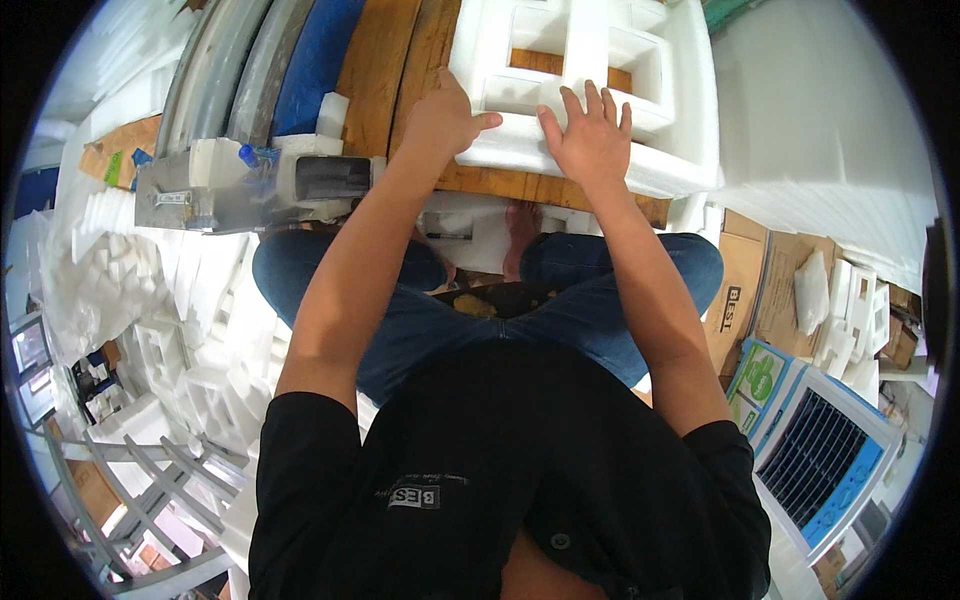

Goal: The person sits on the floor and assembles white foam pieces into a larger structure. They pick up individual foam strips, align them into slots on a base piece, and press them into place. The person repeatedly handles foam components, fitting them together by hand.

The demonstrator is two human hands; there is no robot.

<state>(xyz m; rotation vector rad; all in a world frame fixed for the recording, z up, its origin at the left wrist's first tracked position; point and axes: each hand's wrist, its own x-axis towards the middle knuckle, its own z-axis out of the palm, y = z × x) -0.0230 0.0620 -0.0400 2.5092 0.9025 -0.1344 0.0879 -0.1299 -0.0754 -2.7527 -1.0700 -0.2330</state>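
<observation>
A white foam block (pixel 590 70) with several square cut-outs lies on a wooden table (pixel 385 75) in front of me. My left hand (pixel 445 115) grips its near left edge, thumb along the side. Flat on the block's near edge rests my right hand (pixel 590 135), fingers spread. I sit with knees in blue jeans under the table edge.
A metal cutting machine (pixel 230 185) stands at the table's left. Piles of white foam pieces (pixel 150 320) cover the floor on the left. Cardboard boxes (pixel 770 290) and a white and blue air cooler (pixel 825 450) stand on the right. A large white sheet (pixel 820 130) lies right of the table.
</observation>
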